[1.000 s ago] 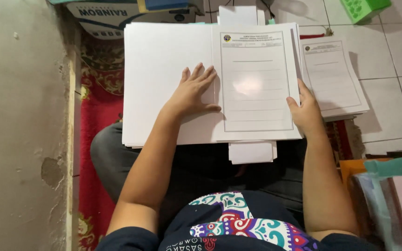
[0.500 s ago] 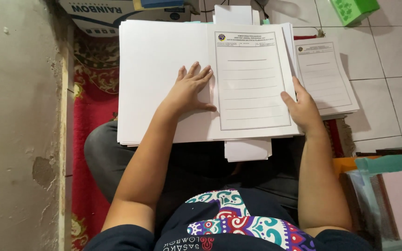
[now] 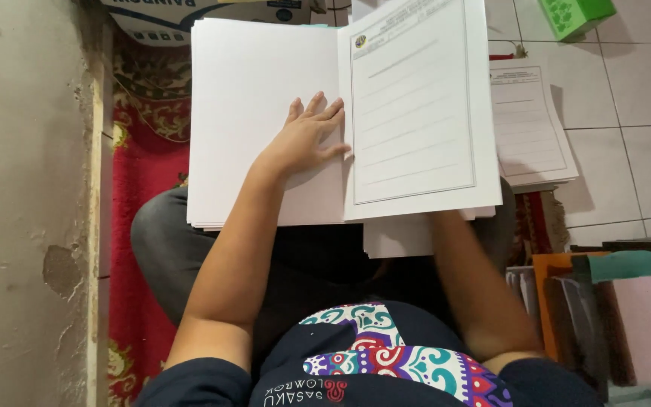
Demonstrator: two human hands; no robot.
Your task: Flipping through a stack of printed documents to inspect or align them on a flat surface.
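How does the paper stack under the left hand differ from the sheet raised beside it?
The stack shows blank white paper; the raised sheet has a printed frame, ruled lines and a small emblem. The stack lies flat on the lap, pressed by the left hand; the sheet tilts up, covering the right hand. Both are white and about the same size.

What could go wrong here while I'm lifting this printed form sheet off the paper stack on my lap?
The printed form sheet is raised and its holding hand is hidden under it, so it could bend or slip. The blank paper stack rests on the lap, pinned only by the left hand, and its fanned lower edges could slide toward the red rug. The second stack of forms overhangs the tile floor nearby and might get knocked.
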